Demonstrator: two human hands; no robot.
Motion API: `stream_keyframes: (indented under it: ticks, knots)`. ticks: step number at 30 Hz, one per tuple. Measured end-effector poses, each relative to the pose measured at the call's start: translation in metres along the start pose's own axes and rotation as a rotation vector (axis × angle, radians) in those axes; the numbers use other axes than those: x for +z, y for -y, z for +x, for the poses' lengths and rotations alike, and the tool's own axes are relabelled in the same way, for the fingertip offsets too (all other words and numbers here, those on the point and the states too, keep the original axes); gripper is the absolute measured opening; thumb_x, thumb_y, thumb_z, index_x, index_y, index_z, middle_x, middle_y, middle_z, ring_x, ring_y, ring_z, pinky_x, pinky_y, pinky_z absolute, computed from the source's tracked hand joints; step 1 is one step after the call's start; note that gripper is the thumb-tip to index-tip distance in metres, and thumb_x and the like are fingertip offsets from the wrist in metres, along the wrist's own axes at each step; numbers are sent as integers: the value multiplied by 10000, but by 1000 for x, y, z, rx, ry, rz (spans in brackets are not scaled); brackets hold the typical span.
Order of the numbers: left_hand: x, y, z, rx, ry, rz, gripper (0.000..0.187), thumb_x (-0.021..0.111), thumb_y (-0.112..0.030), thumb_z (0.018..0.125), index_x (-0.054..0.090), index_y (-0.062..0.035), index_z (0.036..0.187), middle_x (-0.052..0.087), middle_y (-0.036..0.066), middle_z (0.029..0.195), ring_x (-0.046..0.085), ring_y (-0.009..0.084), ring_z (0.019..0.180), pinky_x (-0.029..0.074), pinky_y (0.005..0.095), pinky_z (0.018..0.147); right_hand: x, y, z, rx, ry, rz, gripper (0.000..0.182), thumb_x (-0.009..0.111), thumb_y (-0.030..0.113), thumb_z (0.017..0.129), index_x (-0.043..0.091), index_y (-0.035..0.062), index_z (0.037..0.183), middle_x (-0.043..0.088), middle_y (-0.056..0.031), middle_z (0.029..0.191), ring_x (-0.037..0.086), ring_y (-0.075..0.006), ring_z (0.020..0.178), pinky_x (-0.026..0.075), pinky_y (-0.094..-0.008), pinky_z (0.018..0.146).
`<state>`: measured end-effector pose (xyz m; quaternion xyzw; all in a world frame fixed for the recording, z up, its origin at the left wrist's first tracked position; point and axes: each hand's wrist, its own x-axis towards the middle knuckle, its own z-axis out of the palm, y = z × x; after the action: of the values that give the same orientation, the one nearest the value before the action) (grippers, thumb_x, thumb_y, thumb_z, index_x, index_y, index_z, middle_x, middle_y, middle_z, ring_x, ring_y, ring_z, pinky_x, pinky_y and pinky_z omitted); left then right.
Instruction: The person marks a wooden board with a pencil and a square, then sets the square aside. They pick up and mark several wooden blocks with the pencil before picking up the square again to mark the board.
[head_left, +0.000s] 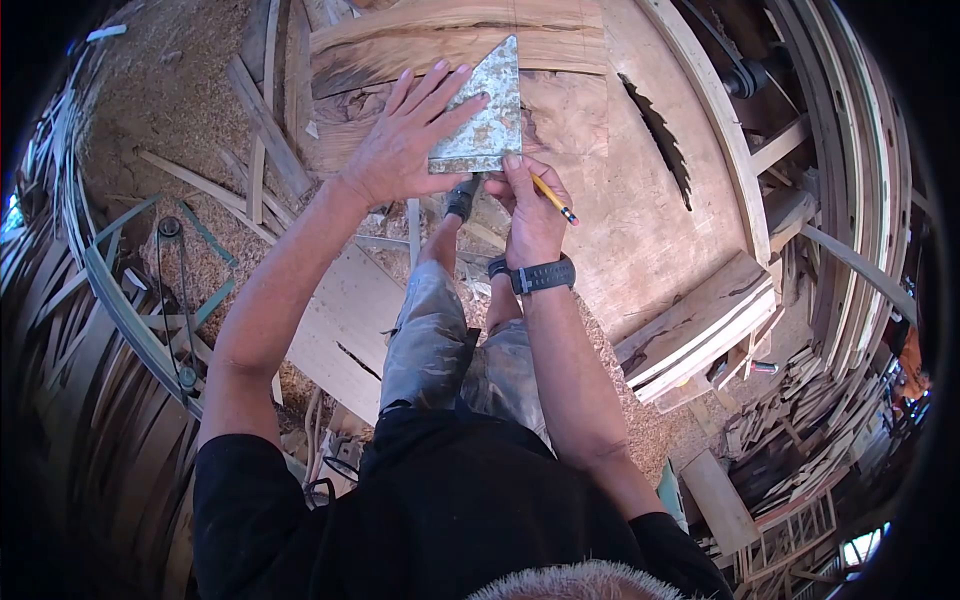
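Left hand [398, 150] lies splayed on the triangle [495, 115], right hand [534, 222] curls around a pencil [551, 196].

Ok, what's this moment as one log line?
left hand: spread over speckled grey metal-looking triangle; right hand: at triangle's corner, holding yellow pencil; under triangle: brown-grained wooden board

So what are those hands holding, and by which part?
The right hand holds a pencil toward its hidden writing end; the eraser end sticks out. The left hand lies spread over the left side of the speckled triangle, apparently steadying it.
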<state>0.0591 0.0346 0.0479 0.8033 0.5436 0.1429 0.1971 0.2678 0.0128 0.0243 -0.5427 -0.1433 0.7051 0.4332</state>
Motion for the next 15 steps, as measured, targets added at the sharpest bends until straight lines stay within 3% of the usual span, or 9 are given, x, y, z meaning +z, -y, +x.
stream_keyframes:
  ticks: [7,10,15]
  knots:
    - [-1,1,0,3,7,22,996,849,-407,706,409,-220,1579,276,108,1685,235,365,1554,167,596,1253,2,2,0,-1,10,5,214,754,135,958,679,-17,1088,718,-82,885,700,-132,677,562,-242,652]
    - [-1,1,1,-7,11,8,1004,830,-351,683,409,-242,1588,276,116,1686,226,364,1559,141,587,1267,2,3,0,-4,6,-20,205,753,135,958,681,-11,1082,715,-72,866,697,-127,672,551,-237,643]
    - [-1,1,0,-4,9,5,990,824,-369,692,415,-238,1584,281,116,1684,231,366,1557,142,586,1268,2,5,-1,4,-6,-38,192,754,132,955,687,-7,1069,714,-62,849,689,-118,660,548,-237,644]
